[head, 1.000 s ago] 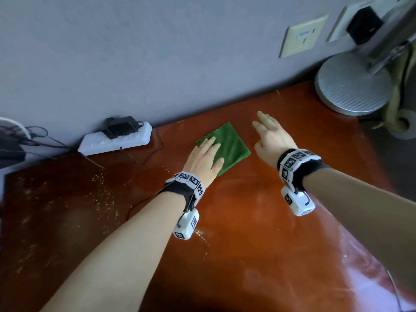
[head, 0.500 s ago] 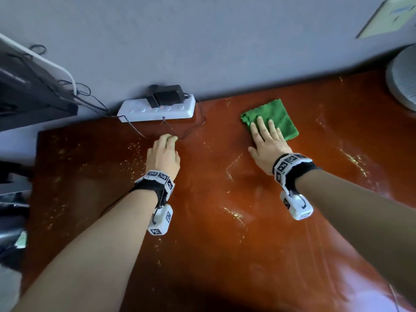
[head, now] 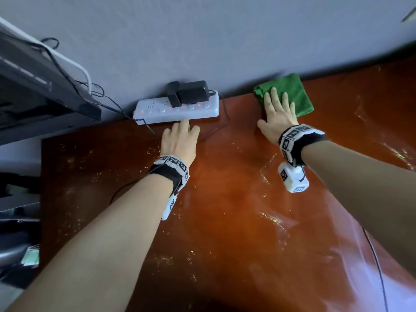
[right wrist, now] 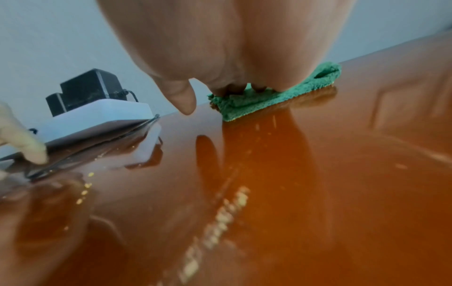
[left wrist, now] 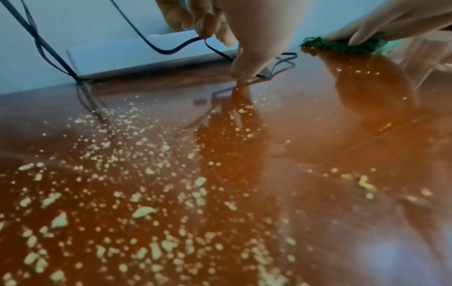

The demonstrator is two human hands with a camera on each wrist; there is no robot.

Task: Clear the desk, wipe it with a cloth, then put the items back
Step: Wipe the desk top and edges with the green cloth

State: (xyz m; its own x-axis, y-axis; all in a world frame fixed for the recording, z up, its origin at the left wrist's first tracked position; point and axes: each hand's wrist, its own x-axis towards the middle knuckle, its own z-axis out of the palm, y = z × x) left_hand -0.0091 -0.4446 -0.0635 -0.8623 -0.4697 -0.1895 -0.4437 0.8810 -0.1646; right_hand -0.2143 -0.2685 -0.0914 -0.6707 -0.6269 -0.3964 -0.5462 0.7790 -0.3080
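Note:
A folded green cloth lies flat on the glossy red-brown desk, close to the wall. My right hand presses on it with straight, spread fingers; the cloth shows under them. My left hand reaches the front edge of a white power strip. Its fingers curl loosely by the strip and a thin black cable, and its thumb touches the desk. Pale crumbs are scattered over the left and near parts of the desk.
Black adapters are plugged into the power strip, which lies against the grey wall. A dark device with cables overhangs the desk's back left corner. The desk's left edge drops to dark clutter. Streaks of crumbs lie mid-desk.
The cloth passed from my left hand to my right, which pushed it back to the wall. My left hand moved left and forward to the power strip. The view swung left.

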